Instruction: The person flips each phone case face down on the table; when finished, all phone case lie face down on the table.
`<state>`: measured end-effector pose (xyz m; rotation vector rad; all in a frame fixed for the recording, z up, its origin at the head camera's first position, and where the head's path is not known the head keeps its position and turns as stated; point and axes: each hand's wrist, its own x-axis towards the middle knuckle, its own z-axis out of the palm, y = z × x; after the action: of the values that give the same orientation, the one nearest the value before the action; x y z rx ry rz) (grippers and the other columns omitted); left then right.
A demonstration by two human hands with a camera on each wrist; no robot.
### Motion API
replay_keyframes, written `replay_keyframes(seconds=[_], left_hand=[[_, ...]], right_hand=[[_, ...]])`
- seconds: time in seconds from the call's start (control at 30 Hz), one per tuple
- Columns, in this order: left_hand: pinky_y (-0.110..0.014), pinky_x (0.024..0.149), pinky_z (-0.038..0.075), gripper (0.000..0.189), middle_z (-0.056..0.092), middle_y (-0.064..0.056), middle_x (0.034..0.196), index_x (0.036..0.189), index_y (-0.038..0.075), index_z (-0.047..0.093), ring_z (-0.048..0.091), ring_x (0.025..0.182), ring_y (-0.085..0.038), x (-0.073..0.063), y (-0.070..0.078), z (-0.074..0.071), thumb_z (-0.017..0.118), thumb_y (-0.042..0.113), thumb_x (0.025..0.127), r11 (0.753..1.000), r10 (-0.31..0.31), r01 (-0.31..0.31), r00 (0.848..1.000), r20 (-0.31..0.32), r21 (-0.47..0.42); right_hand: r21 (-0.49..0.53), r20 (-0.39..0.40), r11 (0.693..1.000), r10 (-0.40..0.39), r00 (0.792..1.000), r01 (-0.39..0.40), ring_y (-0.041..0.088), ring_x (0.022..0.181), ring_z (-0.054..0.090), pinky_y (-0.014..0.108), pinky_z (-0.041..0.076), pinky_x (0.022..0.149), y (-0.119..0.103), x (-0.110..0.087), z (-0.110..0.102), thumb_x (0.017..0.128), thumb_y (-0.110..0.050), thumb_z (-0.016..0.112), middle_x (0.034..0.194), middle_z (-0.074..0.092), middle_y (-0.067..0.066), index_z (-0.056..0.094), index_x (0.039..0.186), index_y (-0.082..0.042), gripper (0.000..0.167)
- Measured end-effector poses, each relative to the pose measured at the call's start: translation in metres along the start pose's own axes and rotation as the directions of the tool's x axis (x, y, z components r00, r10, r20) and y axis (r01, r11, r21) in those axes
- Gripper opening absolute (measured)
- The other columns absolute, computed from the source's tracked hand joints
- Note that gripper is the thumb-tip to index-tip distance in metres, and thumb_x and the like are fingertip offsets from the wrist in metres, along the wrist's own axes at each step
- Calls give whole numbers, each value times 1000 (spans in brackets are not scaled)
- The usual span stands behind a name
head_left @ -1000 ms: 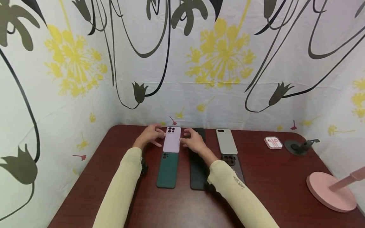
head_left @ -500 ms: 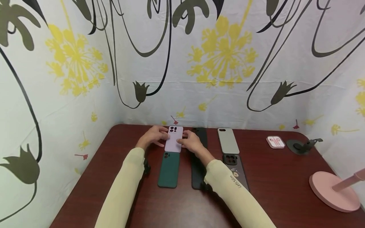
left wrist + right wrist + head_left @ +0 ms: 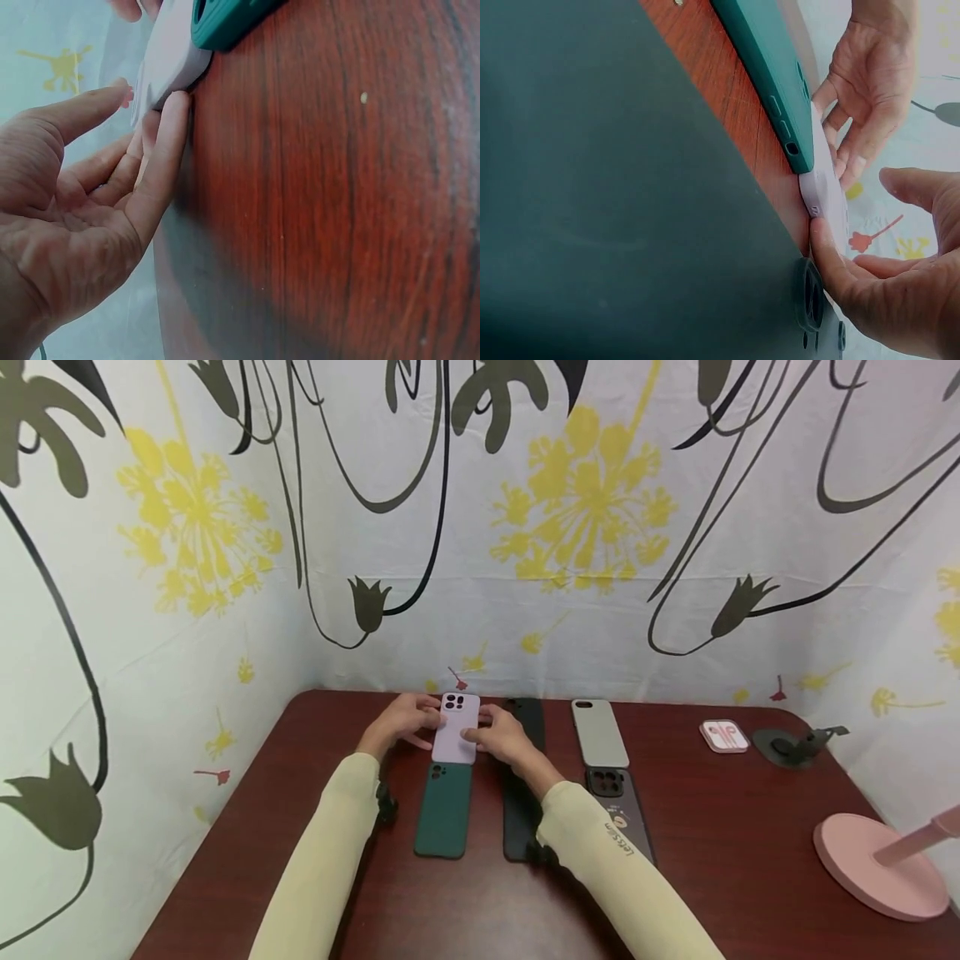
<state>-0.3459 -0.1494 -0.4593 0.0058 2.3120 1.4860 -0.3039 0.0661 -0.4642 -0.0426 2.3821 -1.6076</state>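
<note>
A lilac phone case lies at the back of the table, camera cutouts at its far end. Just in front of it, a dark green phone case lies in line, their short ends meeting. My left hand touches the lilac case's left edge with its fingertips, and the thumb stands apart in the left wrist view. On the opposite edge, my right hand rests its fingers; its thumb hovers over the case without touching in the right wrist view. Black phone casing lies partly hidden below my right forearm.
To the right lie a pale grey-green phone case and a dark grey phone case, partly behind the sleeve. Farther right are a small white-and-pink square box, a black stand and a pink round base. Patterned cloth hangs behind.
My right hand has come slightly left against the lilac case, its thumb now over the surface. My left fingers have drawn in to the other edge. The view has shifted slightly.
</note>
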Motion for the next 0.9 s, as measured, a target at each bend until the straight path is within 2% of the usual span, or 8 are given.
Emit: replay_keyframes(seconds=[0.33,0.53,0.67,0.9], left_hand=[[-43,77,68,55,64,-26,137,151,-2,50,68,124,-36,1,9,7,67,18,104,998,-38,37,999,-35,-43],[-41,76,68,48,67,-25,133,146,0,56,69,118,-32,4,3,9,68,18,104,996,-76,72,993,-88,-50],[-40,77,68,44,67,-22,132,145,2,58,69,116,-30,5,2,9,67,18,104,997,-55,49,994,-99,-60],[-40,80,68,44,65,-20,137,146,7,58,67,117,-27,1,9,9,67,18,104,994,-15,3,994,-104,-113]], right_hand=[[14,0,1000,-14,1000,14,28,126,67,40,62,99,0,-2,-5,98,-24,76,157,54,15,46,157,-5,69],[-1,26,1000,-11,1000,11,27,123,70,38,62,98,0,-1,-2,98,-27,76,159,52,16,45,159,-7,71],[-14,16,1000,-3,1000,3,26,117,73,38,63,96,0,-1,-1,98,-28,76,158,54,17,46,159,-8,71],[-3,19,1000,-2,1000,2,27,120,71,37,63,96,-2,0,1,99,-27,75,158,53,18,46,158,-6,70]])
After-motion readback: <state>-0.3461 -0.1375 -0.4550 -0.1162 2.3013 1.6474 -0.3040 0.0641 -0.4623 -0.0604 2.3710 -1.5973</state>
